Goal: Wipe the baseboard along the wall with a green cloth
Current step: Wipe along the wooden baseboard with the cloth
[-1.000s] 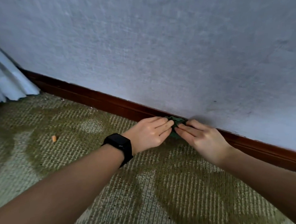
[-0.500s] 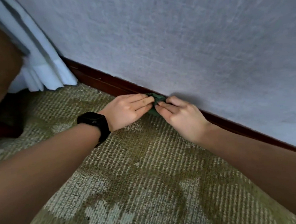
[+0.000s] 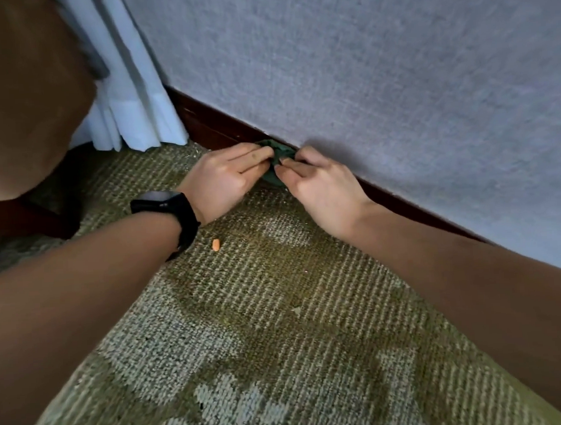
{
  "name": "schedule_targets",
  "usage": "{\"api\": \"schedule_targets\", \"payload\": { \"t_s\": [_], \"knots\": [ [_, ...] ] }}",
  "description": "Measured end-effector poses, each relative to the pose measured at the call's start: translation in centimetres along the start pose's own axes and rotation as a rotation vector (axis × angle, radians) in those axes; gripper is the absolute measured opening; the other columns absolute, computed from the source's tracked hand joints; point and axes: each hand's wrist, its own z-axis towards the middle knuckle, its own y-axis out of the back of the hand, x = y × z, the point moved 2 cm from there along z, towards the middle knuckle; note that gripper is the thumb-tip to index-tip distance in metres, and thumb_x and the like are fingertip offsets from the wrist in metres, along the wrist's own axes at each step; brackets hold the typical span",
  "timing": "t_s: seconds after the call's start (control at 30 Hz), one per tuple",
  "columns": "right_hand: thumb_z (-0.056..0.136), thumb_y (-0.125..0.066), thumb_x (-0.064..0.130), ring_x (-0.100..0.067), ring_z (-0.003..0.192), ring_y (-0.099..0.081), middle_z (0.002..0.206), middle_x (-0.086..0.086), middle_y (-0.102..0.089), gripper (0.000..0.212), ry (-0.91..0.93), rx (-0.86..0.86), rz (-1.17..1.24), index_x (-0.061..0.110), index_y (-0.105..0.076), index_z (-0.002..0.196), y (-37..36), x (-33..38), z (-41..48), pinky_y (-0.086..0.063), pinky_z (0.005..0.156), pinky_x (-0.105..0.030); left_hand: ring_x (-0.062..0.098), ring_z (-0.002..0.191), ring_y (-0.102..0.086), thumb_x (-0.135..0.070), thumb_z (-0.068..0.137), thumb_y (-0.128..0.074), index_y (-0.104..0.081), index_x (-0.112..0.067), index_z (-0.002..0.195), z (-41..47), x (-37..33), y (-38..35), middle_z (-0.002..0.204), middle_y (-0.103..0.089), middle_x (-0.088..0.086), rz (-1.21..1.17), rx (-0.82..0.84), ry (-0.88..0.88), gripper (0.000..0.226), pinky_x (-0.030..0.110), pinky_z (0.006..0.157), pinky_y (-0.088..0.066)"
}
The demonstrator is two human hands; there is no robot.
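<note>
Grips the bunched green cloth [image 3: 278,162] with the left hand [image 3: 228,179], fingers bent over its left side, and pinches its right side with the curled fingers of the right hand [image 3: 320,190]. Presses it against the dark baseboard [image 3: 213,131] under the grey wall [image 3: 363,78].

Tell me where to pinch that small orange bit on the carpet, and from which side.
Probably best: pinch the orange bit across its short width, fingers coming straight down from above. It is tiny, oblong and lies flat on the carpet, so nothing slips under it, and the watch crowds its left side.
</note>
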Motion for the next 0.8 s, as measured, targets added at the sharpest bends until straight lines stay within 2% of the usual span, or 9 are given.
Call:
{"api": "schedule_targets", "payload": {
  "t_s": [0.13,0.2,0.27,0.33,0.43,0.47,0.57,0.73,0.8],
  "knots": [
    [0.097,-0.036,0.005,-0.025,0.129,-0.036,0.139,-0.012,-0.05,0.038,-0.046,-0.025,0.055,0.0,-0.043,0.133,0.1,-0.5,-0.9,-0.047,0.09,-0.038,0.035,0.085,-0.071,0.003,0.083,-0.043,-0.071,0.01,0.088,0.1,-0.7,0.0,0.1,-0.072,0.023,0.032,0.05,-0.022,0.029,0.043,0.067,-0.062],
    [0.096,-0.039,0.005,-0.025,0.13,-0.037,0.141,-0.014,-0.048,0.037,-0.031,-0.015,0.043,-0.002,-0.045,0.132,0.1,-0.5,-1.3,-0.047,0.092,-0.038,0.038,0.087,-0.07,0.01,0.08,-0.055,-0.07,0.01,0.095,-0.2,-0.6,0.3,0.102,-0.071,0.025,0.056,0.099,-0.044,0.021,0.047,0.068,-0.061],
    [0.088,-0.055,0.006,-0.023,0.121,-0.051,0.129,-0.015,-0.06,0.032,-0.008,-0.039,-0.011,-0.002,-0.059,0.119,0.0,-0.3,-1.8,-0.051,0.088,-0.033,0.041,0.087,-0.07,0.017,0.068,-0.072,-0.069,0.012,0.099,-0.5,-0.8,0.6,0.102,-0.07,0.027,0.06,0.137,-0.037,0.031,0.052,0.066,-0.06],
    [0.076,-0.067,0.009,-0.02,0.107,-0.063,0.111,-0.011,-0.071,0.026,-0.018,-0.096,-0.049,0.003,-0.071,0.101,0.4,0.0,-1.6,-0.055,0.081,-0.027,0.043,0.086,-0.069,0.019,0.062,-0.077,-0.068,0.013,0.099,-0.6,-1.4,0.7,0.101,-0.07,0.03,0.058,0.169,0.015,0.038,0.053,0.063,-0.06],
    [0.092,-0.043,0.002,-0.026,0.131,-0.038,0.138,-0.02,-0.049,0.035,0.054,-0.027,-0.058,-0.004,-0.05,0.126,0.0,0.5,-0.3,-0.04,0.103,-0.034,0.045,0.087,-0.068,0.021,0.062,-0.076,-0.066,0.016,0.1,-1.0,-1.5,0.7,0.102,-0.069,0.032,0.066,0.169,0.115,0.039,0.055,0.066,-0.059],
    [0.094,-0.038,0.0,-0.027,0.135,-0.031,0.142,-0.02,-0.043,0.037,0.071,-0.017,-0.06,-0.005,-0.044,0.13,0.2,0.8,0.5,-0.038,0.104,-0.037,0.047,0.089,-0.067,0.021,0.062,-0.075,-0.066,0.016,0.101,-1.2,-1.1,0.7,0.104,-0.067,0.033,0.066,0.168,0.169,0.04,0.057,0.068,-0.058],
    [0.093,-0.037,-0.001,-0.028,0.136,-0.028,0.141,-0.02,-0.044,0.036,0.081,-0.013,-0.098,-0.004,-0.045,0.128,0.5,1.7,3.2,-0.042,0.098,-0.039,0.053,0.093,-0.063,0.025,0.064,-0.07,-0.063,0.018,0.104,-2.1,0.8,0.8,0.107,-0.064,0.037,0.03,0.167,0.316,0.041,0.063,0.072,-0.055],
    [0.093,-0.04,-0.004,-0.035,0.134,-0.029,0.139,-0.02,-0.046,0.036,0.061,0.049,-0.132,-0.005,-0.046,0.129,0.8,3.2,7.2,-0.046,0.094,-0.042,0.051,0.087,-0.066,0.024,0.064,-0.069,-0.065,0.017,0.102,-2.9,5.2,1.8,0.103,-0.066,0.036,0.102,0.2,0.181,0.038,0.063,0.069,-0.055],
    [0.092,-0.039,-0.005,-0.037,0.133,-0.029,0.135,-0.02,-0.049,0.036,0.04,0.068,-0.142,-0.005,-0.048,0.127,0.9,3.9,8.5,-0.047,0.091,-0.044,0.051,0.091,-0.065,0.022,0.067,-0.065,-0.065,0.016,0.104,-3.6,6.4,1.8,0.106,-0.065,0.035,0.09,0.207,0.233,0.037,0.062,0.072,-0.055]
  ]
}}
